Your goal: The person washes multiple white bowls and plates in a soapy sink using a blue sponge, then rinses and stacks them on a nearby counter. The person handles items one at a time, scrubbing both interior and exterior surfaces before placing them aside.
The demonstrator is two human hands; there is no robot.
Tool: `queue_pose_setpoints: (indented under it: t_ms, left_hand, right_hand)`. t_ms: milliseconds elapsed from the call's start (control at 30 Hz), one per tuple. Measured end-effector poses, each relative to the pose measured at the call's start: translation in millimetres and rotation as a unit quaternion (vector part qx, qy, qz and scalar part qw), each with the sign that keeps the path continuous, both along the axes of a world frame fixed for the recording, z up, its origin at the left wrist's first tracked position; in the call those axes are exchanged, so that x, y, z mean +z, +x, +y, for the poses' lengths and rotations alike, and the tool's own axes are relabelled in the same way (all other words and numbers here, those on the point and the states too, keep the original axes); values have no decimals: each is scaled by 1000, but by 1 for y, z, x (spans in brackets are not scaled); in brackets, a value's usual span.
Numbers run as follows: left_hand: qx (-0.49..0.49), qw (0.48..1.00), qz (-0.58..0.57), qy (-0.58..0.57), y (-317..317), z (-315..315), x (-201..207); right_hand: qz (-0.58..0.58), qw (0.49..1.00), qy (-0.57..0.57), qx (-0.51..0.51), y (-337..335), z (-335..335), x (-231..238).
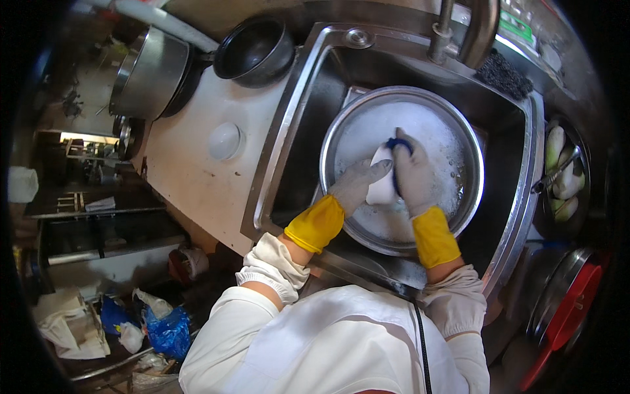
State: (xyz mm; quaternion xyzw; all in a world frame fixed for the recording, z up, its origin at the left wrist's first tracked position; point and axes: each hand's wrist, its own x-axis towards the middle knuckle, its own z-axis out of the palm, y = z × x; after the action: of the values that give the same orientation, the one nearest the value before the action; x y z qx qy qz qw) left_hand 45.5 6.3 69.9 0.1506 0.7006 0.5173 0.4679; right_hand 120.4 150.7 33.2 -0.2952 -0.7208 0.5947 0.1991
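Both hands wear pale grey gloves with yellow cuffs and work over a wide metal basin (479, 177) of sudsy water (367, 118). My left hand (354, 186) is closed on the edge of a smooth white dish (381, 190), its thumb lying along the near face. The dish is tilted and partly hidden, so its full shape is unclear. My right hand (415, 176) is closed around a dark blue scrubbing pad (398, 142), pressed against the right side of the dish. Foam lies all around both hands.
The basin stands in a steel sink (298, 141) below a metal faucet (441, 39). A black scouring pad (504, 73) rests on the rim. At left, a counter holds a small white bowl (225, 140), a dark bowl (256, 52) and a large pot (149, 73). Vegetables (566, 172) lie at right.
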Motion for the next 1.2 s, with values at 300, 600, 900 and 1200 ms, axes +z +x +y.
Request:
queue_pose_setpoints:
  t_ms: [300, 600, 900, 1200]
  left_hand:
    - [117, 980, 163, 1, -37, -107, 41]
    - [412, 876, 252, 18, -156, -247, 107]
    - [187, 690, 582, -386, -251, -354, 19]
    - [264, 776, 385, -424, -216, -325, 7]
  right_hand:
    - [-106, 962, -237, -87, 29, 18, -40]
    - [-131, 955, -248, -95, 65, 11, -69]
    - [-124, 943, -267, -157, 81, 6, -56]
    - [-119, 929, -274, -219, 110, 26, -52]
